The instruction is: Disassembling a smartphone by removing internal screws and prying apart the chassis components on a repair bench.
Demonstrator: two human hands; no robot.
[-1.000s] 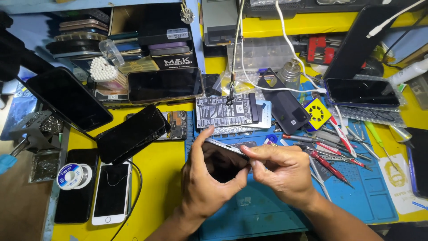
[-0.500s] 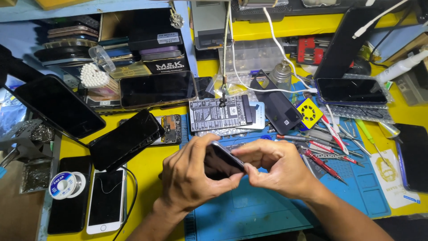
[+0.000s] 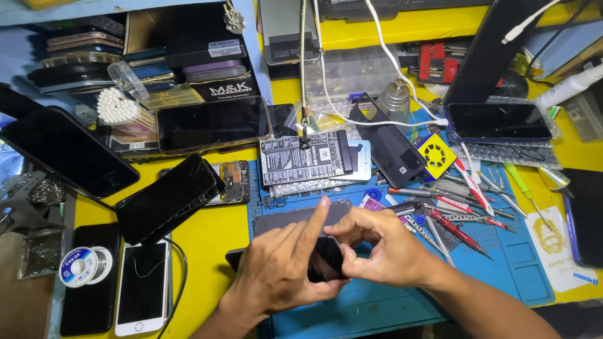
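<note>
A small black phone [image 3: 325, 258] with a dark glossy face is held between both hands, low in the middle of the view, above the near part of the blue work mat [image 3: 502, 263]. The left hand [image 3: 282, 270] covers most of its left side, with the fingers closed around the edge and the index finger stretched upward over the top. The right hand [image 3: 386, 248] grips the right side, with thumb and fingertips pinched on the upper edge. Just behind the hands, a grey phone frame [image 3: 295, 216] lies flat on the mat. Farther behind it there is a rectangular black test board [image 3: 306, 157] with white print. To the right of the hands, several screwdrivers with red handles [image 3: 455, 229] and tweezers are scattered on the mat. To the left, on the yellow table [image 3: 207, 238], lies a black phone with cracked glass [image 3: 166, 198], tilted, and near it a white phone [image 3: 143, 289] with a thin wire over its screen. A spool of solder wire [image 3: 80, 267] rests on another dark phone at the far left. At the far side are a cup of cotton swabs [image 3: 116, 107] and stacked phones.
</note>
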